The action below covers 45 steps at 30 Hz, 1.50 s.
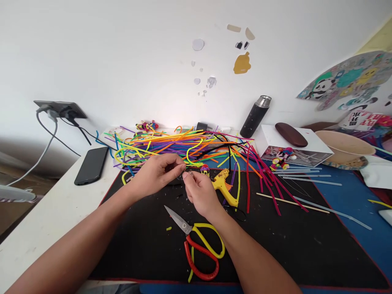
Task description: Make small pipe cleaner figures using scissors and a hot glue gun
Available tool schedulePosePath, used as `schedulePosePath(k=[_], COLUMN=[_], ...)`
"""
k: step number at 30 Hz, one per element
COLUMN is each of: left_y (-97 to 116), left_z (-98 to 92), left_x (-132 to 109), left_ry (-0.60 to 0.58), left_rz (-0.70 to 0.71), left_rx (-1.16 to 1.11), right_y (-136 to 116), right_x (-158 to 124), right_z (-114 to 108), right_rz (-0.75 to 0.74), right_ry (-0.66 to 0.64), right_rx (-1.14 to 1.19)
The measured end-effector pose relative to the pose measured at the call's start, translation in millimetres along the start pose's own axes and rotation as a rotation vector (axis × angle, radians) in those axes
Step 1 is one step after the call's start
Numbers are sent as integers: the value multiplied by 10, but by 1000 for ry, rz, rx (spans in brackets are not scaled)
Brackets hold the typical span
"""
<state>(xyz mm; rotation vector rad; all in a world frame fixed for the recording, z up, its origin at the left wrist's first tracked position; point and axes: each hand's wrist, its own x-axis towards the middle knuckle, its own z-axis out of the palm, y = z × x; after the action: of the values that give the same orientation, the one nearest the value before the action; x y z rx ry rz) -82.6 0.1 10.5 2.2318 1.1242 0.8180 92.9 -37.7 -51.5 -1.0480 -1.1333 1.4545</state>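
Observation:
My left hand (pixel 157 174) and my right hand (pixel 202 195) meet above the back of the black mat (pixel 290 245), both with thumb and fingers pinched together. Something small and dark, maybe with a metallic glint, is between the fingertips; it is too small to name. Below the hands lie scissors (pixel 185 228) with one yellow and one red handle, blades pointing up and left. Just right of my right hand rests a yellow glue gun (pixel 226 190). A small colourful pipe-cleaner figure (pixel 205 170) is partly hidden behind my right hand.
Behind the hands spreads a heap of coloured pipe cleaners (pixel 171 147). A phone (pixel 91 165) lies at left. A black thermos (pixel 255 116), a white box (pixel 292 141) with a brown case (pixel 290 134), and a beige bowl (pixel 344 147) stand at right. Glue sticks (pixel 312 182) lie nearby.

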Motion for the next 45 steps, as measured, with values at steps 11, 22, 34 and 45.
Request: schedulePosePath(k=[11, 22, 34, 45], left_y=[-13, -8, -14, -41], left_z=[22, 14, 24, -1], left_x=[6, 5, 5, -6], left_ry=[-22, -23, -41, -21], left_rz=[1, -5, 9, -8], left_rx=[-13, -11, -1, 16], right_y=[22, 50, 21, -19], right_x=[-14, 14, 25, 41], right_z=[31, 21, 15, -3], right_rz=[3, 11, 14, 51], right_ry=[-31, -26, -24, -5], right_rx=[-70, -116, -81, 38])
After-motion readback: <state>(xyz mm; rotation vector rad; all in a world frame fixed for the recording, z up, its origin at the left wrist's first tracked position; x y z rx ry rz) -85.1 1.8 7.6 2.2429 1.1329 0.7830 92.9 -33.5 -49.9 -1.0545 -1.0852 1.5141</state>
